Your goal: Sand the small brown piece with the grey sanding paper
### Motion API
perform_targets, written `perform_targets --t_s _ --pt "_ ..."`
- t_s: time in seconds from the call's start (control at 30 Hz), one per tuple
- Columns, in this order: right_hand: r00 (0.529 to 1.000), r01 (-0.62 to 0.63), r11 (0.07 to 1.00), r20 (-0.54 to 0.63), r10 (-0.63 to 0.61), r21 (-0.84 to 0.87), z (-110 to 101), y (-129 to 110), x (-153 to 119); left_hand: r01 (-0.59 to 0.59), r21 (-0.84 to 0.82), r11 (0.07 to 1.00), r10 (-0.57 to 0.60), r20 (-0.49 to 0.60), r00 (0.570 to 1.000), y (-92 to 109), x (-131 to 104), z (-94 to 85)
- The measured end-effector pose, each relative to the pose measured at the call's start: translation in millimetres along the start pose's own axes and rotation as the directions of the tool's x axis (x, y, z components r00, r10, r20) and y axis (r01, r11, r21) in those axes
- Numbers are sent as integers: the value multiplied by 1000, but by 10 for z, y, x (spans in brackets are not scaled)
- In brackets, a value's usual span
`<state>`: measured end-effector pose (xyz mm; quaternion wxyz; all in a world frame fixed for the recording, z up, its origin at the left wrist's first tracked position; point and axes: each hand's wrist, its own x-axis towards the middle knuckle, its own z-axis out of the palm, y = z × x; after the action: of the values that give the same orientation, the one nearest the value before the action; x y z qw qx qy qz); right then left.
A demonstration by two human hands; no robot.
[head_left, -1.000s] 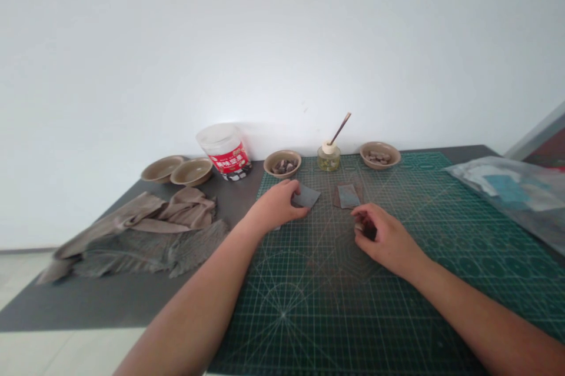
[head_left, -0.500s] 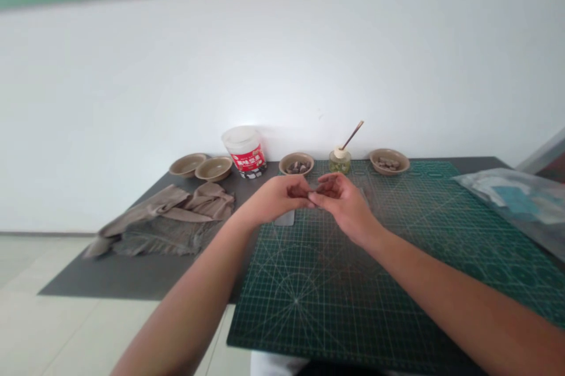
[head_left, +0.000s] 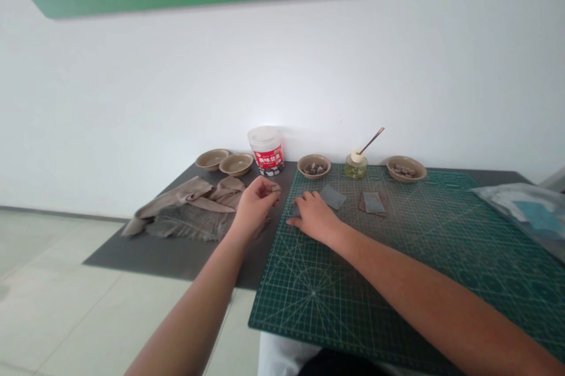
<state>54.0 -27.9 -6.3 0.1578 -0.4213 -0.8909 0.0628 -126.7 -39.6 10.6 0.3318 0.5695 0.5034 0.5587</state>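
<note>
My left hand (head_left: 256, 202) is raised over the seam between the dark table and the green mat, its fingers pinched on a small tan-brown stone-like piece (head_left: 276, 189). My right hand (head_left: 315, 216) is down at the mat's left part, thumb and fingers curled about a grey square sheet (head_left: 296, 211), mostly hidden beneath them. Just beyond it lies another grey sheet (head_left: 332, 197), set askew. Farther right, a grey sheet (head_left: 373, 202) rests on a brownish one (head_left: 382, 211). A brown bowl (head_left: 301, 172) of rough dark pieces stands behind my right hand.
Two brown bowls (head_left: 199, 162) (head_left: 236, 173) and a white tub with a red label (head_left: 267, 155) stand at the back left. Crumpled cloths (head_left: 185, 211) lie before them. A glass jar with a brush (head_left: 355, 166), another bowl (head_left: 424, 173) and a plastic bag (head_left: 525, 202) are rightward.
My hands were together over the mat and have parted. The left moved left with the small piece; the right came down onto the grey sheet. The view has shifted left.
</note>
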Motion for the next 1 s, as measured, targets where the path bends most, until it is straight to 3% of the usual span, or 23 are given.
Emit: perform_targets --t_s 0.2,0.4,0.5,0.6,0.63,0.7,0.73,0.83,0.87,1.0 --pt "998 60 998 32 -59 -19 -77 12 -35 -33 111 993 36 -29 999 100 -93 54" --pt "994 105 991 -12 -104 86 -169 53 -173 -35 66 997 34 24 999 283 -138 291" --pt "994 61 985 -102 -45 161 -352 171 -243 -57 32 998 57 -6 998 438 -114 474" --pt "958 -36 924 -250 140 381 -567 397 -382 -116 -29 993 114 -71 991 561 -105 717" --pt "912 -56 804 -297 283 592 -623 490 -443 -132 -43 990 129 -65 989 583 -111 818" --pt "866 -45 664 -303 399 746 -693 677 -573 -142 -62 988 142 -1 990 594 -134 1049" --pt "852 -18 536 -268 450 844 -706 765 -637 -143 -60 988 147 64 987 585 -148 1173" --pt "857 53 149 -122 501 987 -687 975 -808 -140 -16 990 139 255 957 523 -182 1536" --pt "860 59 74 -88 502 995 -674 1026 -853 -142 3 990 134 323 937 496 -188 1638" --pt "876 14 92 -57 478 996 -661 1181 -966 -144 14 990 122 448 886 383 -178 1890"
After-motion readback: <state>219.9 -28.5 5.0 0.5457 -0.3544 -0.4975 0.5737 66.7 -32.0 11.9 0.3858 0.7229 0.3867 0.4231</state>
